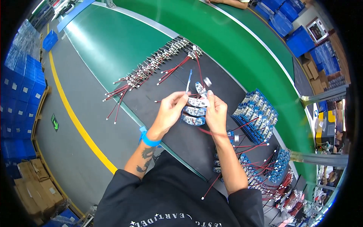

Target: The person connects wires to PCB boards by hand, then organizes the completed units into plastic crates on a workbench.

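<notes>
Small circuit board [198, 102] held mid-frame, batch partly worked.

In the head view, the board was pinched between the left hand [169, 111] and right hand [216, 113]; finished wired boards [151, 66] (upper centre) were laid out, blue stacked boards [255, 115] remained at right.

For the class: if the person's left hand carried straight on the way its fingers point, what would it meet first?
The left hand points right, so it would probably first meet the small white board pinched between both hands, then the right hand. Depth is unclear.

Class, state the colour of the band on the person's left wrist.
Blue wristband, head view.
</notes>
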`<state>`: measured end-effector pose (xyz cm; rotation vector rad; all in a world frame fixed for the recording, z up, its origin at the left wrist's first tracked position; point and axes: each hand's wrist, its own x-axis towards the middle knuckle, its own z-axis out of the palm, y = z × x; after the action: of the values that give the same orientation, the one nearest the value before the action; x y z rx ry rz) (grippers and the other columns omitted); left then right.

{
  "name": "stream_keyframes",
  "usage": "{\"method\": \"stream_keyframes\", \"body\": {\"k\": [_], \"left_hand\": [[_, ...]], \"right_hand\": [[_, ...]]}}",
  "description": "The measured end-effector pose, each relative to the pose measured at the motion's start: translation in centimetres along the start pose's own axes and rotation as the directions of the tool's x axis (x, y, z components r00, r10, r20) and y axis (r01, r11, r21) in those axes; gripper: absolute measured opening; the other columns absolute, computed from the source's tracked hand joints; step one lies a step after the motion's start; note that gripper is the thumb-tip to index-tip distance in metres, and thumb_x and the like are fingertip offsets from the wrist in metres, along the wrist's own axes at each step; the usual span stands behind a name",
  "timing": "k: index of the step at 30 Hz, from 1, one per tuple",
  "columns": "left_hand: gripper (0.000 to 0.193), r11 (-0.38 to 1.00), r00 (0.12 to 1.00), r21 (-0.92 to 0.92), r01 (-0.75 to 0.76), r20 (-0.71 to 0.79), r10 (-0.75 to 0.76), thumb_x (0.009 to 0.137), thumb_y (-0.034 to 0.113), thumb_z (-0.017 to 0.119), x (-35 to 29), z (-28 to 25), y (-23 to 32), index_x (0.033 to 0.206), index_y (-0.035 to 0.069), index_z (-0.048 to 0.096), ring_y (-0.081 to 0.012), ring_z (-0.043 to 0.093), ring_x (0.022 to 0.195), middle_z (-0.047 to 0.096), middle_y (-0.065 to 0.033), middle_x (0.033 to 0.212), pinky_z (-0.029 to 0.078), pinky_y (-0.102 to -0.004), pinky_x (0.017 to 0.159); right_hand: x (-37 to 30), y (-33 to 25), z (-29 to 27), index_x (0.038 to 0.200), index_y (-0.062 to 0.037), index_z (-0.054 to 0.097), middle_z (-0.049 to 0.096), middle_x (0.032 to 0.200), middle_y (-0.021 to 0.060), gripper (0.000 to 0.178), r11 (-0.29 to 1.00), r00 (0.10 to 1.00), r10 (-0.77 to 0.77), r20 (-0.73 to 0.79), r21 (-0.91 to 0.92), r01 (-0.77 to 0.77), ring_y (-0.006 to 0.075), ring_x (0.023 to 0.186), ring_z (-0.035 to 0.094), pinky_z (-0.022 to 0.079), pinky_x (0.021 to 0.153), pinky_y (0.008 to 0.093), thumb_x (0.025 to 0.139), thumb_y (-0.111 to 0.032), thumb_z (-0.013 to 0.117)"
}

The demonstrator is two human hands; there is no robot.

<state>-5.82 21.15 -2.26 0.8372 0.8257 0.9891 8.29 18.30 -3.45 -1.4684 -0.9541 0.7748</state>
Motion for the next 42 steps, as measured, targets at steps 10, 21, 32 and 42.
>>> {"method": "stream_keyframes", "body": {"k": [10, 21, 32, 42], "left_hand": [[0.029, 0.985, 0.999, 0.173, 0.009, 0.044, -0.017, 0.093, 0.022, 0.055, -1.2, -1.1, 0.1, 0.103, -0.006, 0.057, -0.0128, 0.061, 0.058, 0.063, -0.0105, 0.083, 0.051, -0.0247, 0.046], [0.042, 0.993, 0.982, 0.081, 0.088, 0.161, -0.101, 0.099, 0.036, 0.037, -3.1, -1.9, -0.5, 0.078, 0.003, 0.050, -0.0104, 0.042, 0.036, 0.046, -0.0026, 0.052, 0.033, -0.0233, 0.034], [0.039, 0.999, 1.000, 0.041, 0.030, 0.005, -0.030, 0.099, 0.034, 0.041, -3.1, -1.6, -0.6, 0.077, 0.004, 0.051, -0.0108, 0.044, 0.035, 0.046, -0.0025, 0.051, 0.034, -0.0234, 0.034], [0.032, 0.984, 0.987, 0.126, -0.122, -0.086, 0.133, 0.098, 0.027, 0.045, -2.9, -1.3, 0.8, 0.081, 0.001, 0.054, -0.0094, 0.050, 0.040, 0.053, -0.0045, 0.056, 0.039, -0.0222, 0.038]], "right_hand": [[-1.9, -2.4, -1.4, 0.083, -0.0031, 0.065, 0.062, 0.066, -0.0004, 0.028, 0.879, 0.854, 0.434, 0.285, 0.075, -0.472, 0.0038, 0.052, 0.050, 0.037, 0.045, 0.0194, 0.091, -0.029, 0.059], [-2.7, -3.3, -1.1, 0.086, -0.0049, 0.063, 0.064, 0.077, 0.0016, 0.024, 0.677, 0.798, 0.448, 0.403, 0.430, -0.597, 0.0076, 0.063, 0.056, 0.041, 0.054, 0.0227, 0.093, -0.027, 0.056], [-2.1, -1.1, -2.9, 0.075, -0.0029, 0.062, 0.057, 0.060, 0.0002, 0.029, 0.912, 0.914, 0.381, 0.142, 0.106, -0.397, 0.0053, 0.049, 0.048, 0.036, 0.046, 0.0191, 0.092, -0.025, 0.058], [-3.0, -4.9, -3.6, 0.095, 0.0050, 0.065, 0.062, 0.087, 0.0105, 0.020, 0.933, 0.991, -0.082, 0.104, -0.341, 0.113, 0.0145, 0.069, 0.060, 0.046, 0.060, 0.0237, 0.082, -0.010, 0.067]]}}
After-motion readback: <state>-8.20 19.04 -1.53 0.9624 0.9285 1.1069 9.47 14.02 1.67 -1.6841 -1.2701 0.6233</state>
